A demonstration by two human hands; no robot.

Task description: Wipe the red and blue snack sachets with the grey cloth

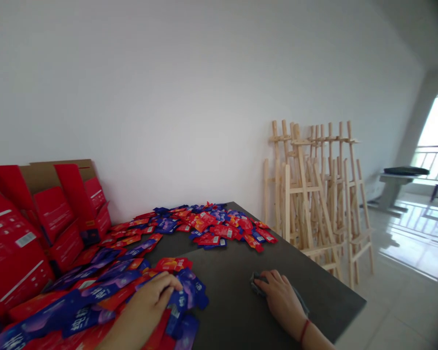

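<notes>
My left hand is closed at the edge of a heap of shiny red and blue packets, its fingers curled against a blue packet. How much of that packet is in the grip is partly hidden. A red packet lies just beyond the fingertips. On the dark tabletop, my right hand presses down on a grey-green cloth, with the fingers bent over it. Part of the cloth shows past the fingertips and along the outer side of the hand. A red string circles the right wrist.
More red and blue packets are strewn along the table's far side. Open red cardboard boxes stand at the left against the white wall. Wooden easels lean together beyond the table's right edge, on a tiled floor.
</notes>
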